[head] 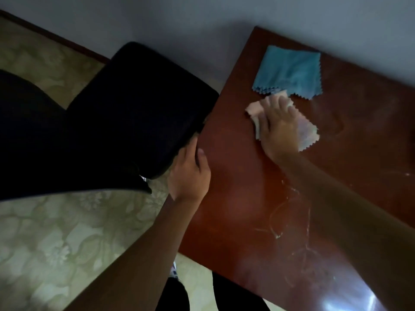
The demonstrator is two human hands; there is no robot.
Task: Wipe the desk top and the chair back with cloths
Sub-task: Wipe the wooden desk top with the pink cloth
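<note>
We're on the worktop (235,198) step: right hand (278,131) presses the pink cloth (307,133) flat, fingers spread, near the blue cloth (289,71). Left hand (190,173) grips the worktop edge by the chair (134,108). Next, probably sweep toward the streaks.

Plain grey-white wall (179,16) fills top of view, dim and shadowed. Dark wooden skirting (56,39) runs along its foot at left. Floor (56,239) pale olive-beige with large floral pattern, glossy. Light low overall; bright glare patch (350,304) at lower right. View slightly blurred.
</note>
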